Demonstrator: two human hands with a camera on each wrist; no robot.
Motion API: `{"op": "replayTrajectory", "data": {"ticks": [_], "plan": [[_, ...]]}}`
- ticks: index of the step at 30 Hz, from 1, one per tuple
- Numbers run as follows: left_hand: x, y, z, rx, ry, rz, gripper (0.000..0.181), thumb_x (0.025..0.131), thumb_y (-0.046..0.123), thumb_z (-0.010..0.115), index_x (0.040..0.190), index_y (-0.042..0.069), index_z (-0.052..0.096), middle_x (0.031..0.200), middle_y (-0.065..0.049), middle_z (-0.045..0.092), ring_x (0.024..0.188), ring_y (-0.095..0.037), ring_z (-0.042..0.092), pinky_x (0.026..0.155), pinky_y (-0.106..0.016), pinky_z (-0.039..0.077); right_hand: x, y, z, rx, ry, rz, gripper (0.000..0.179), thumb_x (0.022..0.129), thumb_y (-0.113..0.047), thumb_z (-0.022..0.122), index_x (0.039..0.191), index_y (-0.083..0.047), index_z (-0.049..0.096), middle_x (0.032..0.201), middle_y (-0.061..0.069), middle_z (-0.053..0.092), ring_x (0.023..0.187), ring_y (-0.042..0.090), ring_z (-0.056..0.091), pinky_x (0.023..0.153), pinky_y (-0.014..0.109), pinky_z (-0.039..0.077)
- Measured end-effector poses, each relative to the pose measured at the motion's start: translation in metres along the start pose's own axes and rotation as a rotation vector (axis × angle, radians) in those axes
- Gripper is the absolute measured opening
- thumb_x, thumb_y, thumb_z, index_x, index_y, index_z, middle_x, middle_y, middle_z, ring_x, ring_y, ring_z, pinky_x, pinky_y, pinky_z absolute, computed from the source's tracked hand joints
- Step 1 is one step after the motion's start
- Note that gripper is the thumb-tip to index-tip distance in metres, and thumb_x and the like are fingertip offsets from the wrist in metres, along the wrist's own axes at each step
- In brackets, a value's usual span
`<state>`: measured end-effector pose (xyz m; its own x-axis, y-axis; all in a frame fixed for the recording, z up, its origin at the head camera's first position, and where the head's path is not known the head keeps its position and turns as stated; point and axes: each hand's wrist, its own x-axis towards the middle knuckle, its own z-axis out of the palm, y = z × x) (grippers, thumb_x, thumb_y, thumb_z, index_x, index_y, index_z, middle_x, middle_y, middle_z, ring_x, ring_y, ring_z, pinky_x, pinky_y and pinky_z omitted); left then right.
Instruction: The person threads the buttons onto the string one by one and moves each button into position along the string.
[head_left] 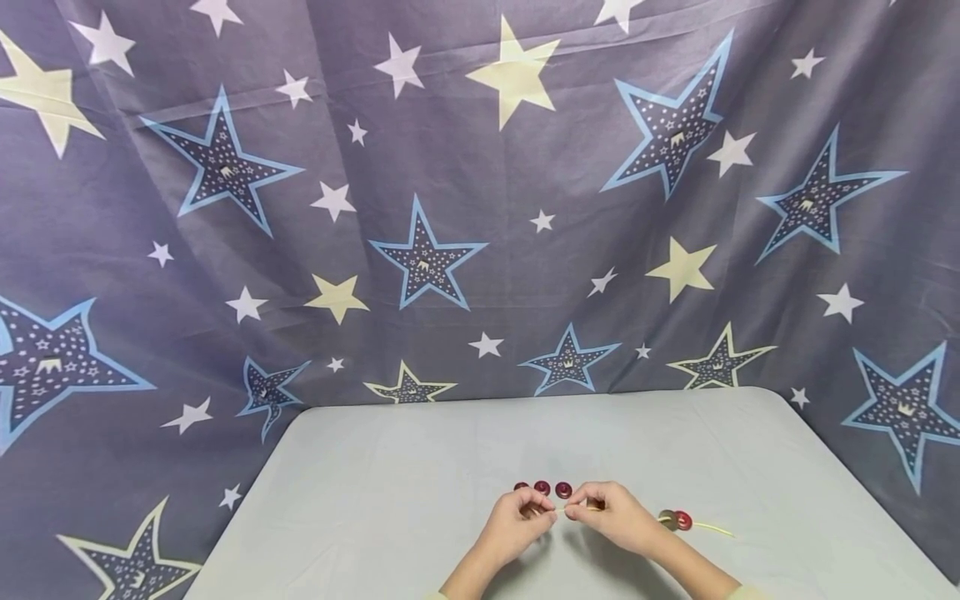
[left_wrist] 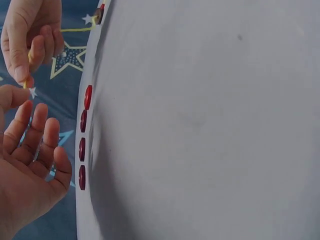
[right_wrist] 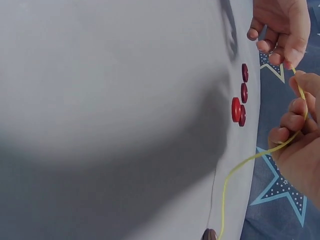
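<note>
My left hand [head_left: 516,523] pinches the tip of a thin yellow cord [right_wrist: 245,161] between thumb and index finger, the other fingers spread loosely in the left wrist view. Close beside it, my right hand [head_left: 617,518] pinches the same cord a short way along. From there the cord crosses the right palm and trails down onto the table. Farther right, a brown button [head_left: 667,520] and a red button [head_left: 683,521] lie together on the cord. Three dark red buttons [head_left: 542,487] sit in a row just beyond the hands, with a brighter red button [right_wrist: 236,109] near them.
A pale cloth covers the table [head_left: 390,483], whose rounded far edge meets a hanging dark curtain [head_left: 450,167] printed with stars. The cord's loose end [head_left: 716,528] points right, past the two buttons lying on it.
</note>
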<state>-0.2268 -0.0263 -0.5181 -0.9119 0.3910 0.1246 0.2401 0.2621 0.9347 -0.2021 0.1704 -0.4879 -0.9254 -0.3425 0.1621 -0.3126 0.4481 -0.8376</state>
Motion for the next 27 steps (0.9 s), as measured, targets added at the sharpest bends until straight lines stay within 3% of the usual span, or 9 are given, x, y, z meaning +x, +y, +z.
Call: {"op": "replayTrajectory", "data": {"ticks": [4, 7, 12, 16, 23, 27], "plan": [[-0.001, -0.001, -0.001, 0.043, -0.021, 0.012, 0.013, 0.080, 0.015, 0.069, 0.087, 0.005, 0.065, 0.078, -0.003, 0.064, 0.063, -0.001, 0.051, 0.058, -0.016, 0.044, -0.005, -0.021, -0.008, 0.001, 0.009, -0.029, 0.013, 0.087, -0.009, 0.061, 0.089, 0.002, 0.068, 0.062, -0.005, 0.048, 0.055, -0.003, 0.037, 0.050, 0.018, 0.035], [0.000, -0.003, 0.000, 0.128, -0.013, 0.007, 0.014, 0.079, 0.019, 0.070, 0.088, 0.009, 0.065, 0.081, 0.000, 0.063, 0.063, 0.000, 0.049, 0.057, -0.016, 0.043, -0.007, -0.026, -0.012, -0.016, 0.022, -0.042, 0.011, 0.087, -0.008, 0.062, 0.087, 0.000, 0.069, 0.060, -0.007, 0.044, 0.053, -0.005, 0.035, 0.048, 0.016, 0.033], [0.004, -0.003, 0.005, 0.295, 0.010, 0.031, 0.021, 0.076, 0.025, 0.074, 0.090, 0.012, 0.064, 0.089, 0.002, 0.056, 0.071, -0.005, 0.050, 0.063, -0.018, 0.043, -0.004, -0.002, -0.014, -0.055, 0.052, -0.031, 0.009, 0.088, -0.009, 0.062, 0.087, -0.003, 0.069, 0.059, -0.007, 0.042, 0.052, -0.005, 0.033, 0.047, 0.017, 0.032], [0.006, 0.000, 0.011, 0.406, 0.016, 0.052, 0.026, 0.074, 0.028, 0.075, 0.092, 0.011, 0.065, 0.092, 0.002, 0.060, 0.078, -0.010, 0.055, 0.069, -0.020, 0.045, -0.002, 0.018, -0.016, -0.060, 0.068, -0.009, 0.012, 0.088, -0.015, 0.063, 0.089, -0.004, 0.069, 0.060, -0.008, 0.041, 0.052, -0.004, 0.033, 0.047, 0.018, 0.034], [0.013, 0.001, 0.021, 0.624, 0.026, 0.088, 0.028, 0.073, 0.034, 0.076, 0.092, 0.014, 0.067, 0.087, 0.005, 0.062, 0.080, -0.006, 0.056, 0.074, -0.023, 0.047, -0.003, 0.027, -0.023, -0.045, 0.076, 0.043, 0.019, 0.087, -0.024, 0.065, 0.088, -0.005, 0.069, 0.060, -0.009, 0.043, 0.052, -0.002, 0.037, 0.048, 0.019, 0.036], [0.018, 0.000, 0.025, 0.697, 0.014, 0.083, 0.027, 0.072, 0.035, 0.076, 0.091, 0.017, 0.068, 0.084, 0.007, 0.059, 0.077, -0.003, 0.052, 0.070, -0.022, 0.046, -0.005, 0.029, -0.025, -0.052, 0.069, 0.071, 0.022, 0.087, -0.026, 0.064, 0.089, -0.005, 0.069, 0.058, -0.008, 0.042, 0.049, -0.002, 0.036, 0.044, 0.020, 0.037]]}}
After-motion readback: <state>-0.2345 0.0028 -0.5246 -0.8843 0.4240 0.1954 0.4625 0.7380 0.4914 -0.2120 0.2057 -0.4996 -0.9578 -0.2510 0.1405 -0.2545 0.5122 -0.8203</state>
